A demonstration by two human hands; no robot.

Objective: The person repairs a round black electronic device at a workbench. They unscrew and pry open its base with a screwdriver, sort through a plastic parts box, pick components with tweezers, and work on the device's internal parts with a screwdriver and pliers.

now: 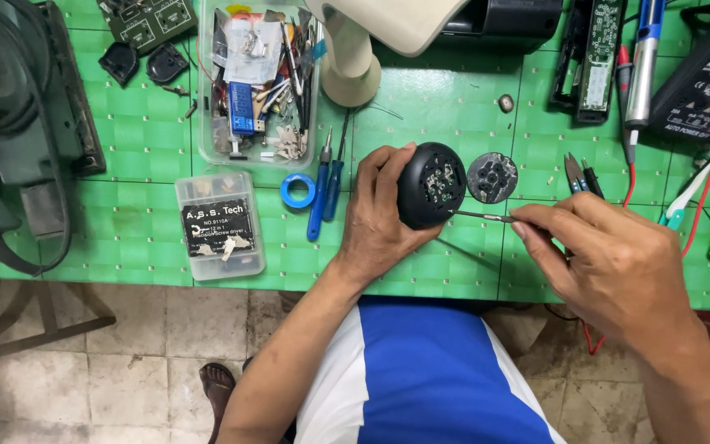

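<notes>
My left hand (375,220) grips a round black housing (431,185), tilted so its open inside with metal contacts faces right. My right hand (610,259) pinches a thin metal-tipped tool (484,216), probably a small screwdriver, whose tip touches the lower edge of the housing's opening. Just to the right of the housing, a round dark grey cover disc (492,177) lies flat on the green table (445,99).
A clear plastic bin of small parts (258,82), a small screwdriver-bit case (218,224), a blue tape ring (297,191) and blue-handled screwdrivers (327,189) lie left. A soldering iron (639,70), cutters (581,174), a multimeter (704,78) with leads sit right. A lamp base (352,70) stands behind.
</notes>
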